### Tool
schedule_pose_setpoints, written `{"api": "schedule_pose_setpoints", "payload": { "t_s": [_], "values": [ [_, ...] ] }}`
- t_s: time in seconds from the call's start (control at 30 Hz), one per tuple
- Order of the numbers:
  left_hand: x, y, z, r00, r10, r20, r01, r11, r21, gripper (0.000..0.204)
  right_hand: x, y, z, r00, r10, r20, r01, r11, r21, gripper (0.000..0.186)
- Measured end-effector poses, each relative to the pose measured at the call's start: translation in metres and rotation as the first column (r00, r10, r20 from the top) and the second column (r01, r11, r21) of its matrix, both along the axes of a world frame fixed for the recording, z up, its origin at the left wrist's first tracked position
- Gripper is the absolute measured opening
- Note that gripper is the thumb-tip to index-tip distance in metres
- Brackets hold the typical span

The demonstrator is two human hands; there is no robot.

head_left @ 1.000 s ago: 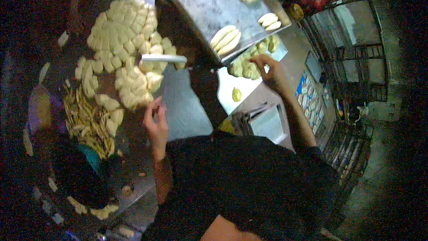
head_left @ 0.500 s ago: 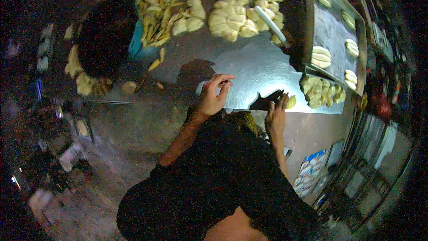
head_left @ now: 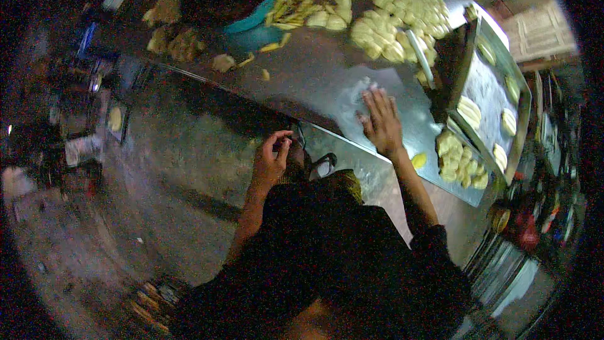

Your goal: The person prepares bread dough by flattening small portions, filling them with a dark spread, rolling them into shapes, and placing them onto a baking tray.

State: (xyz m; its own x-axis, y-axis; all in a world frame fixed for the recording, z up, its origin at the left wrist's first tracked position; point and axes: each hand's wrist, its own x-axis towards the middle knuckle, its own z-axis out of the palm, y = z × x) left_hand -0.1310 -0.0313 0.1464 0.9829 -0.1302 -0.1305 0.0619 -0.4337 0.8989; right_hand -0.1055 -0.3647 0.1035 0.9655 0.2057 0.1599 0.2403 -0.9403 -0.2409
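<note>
Left hand (head_left: 270, 162) curls, any grip hidden; right hand (head_left: 382, 124), fingers spread, partly hides grey metal counter (head_left: 412, 110), yellowish dough lumps (head_left: 458, 158) rightward.

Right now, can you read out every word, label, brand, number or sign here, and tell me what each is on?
There are none I can read.
Metal work surface by the right hand, dough pile, baking tray, teal basin: no lettering shows.
Reddish object at the right: too blurred to tell if anything is printed on it.
Blue object at the far left: too small and blurred to tell.
</note>
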Motion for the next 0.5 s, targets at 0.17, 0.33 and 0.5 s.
{"api": "schedule_pose_setpoints", "payload": {
  "t_s": [0.17,0.33,0.5],
  "values": [
    [0.023,0.01,-0.016,1.0,0.025,0.019,-0.025,1.0,-0.006,0.02,0.074,0.059,-0.024,0.88,-0.463,0.105,0.474,0.851,-0.224,0.076],
    [0.076,0.029,-0.043,0.968,0.049,0.246,-0.037,0.998,-0.053,0.016,0.066,0.145,-0.035,0.995,0.048,0.083,-0.044,0.998,-0.044,0.057],
    [0.127,0.071,-0.038,0.832,0.255,0.493,-0.292,0.956,-0.002,0.02,0.164,0.199,-0.014,0.919,0.284,-0.274,-0.12,0.862,0.492,0.032]
  ]
}}
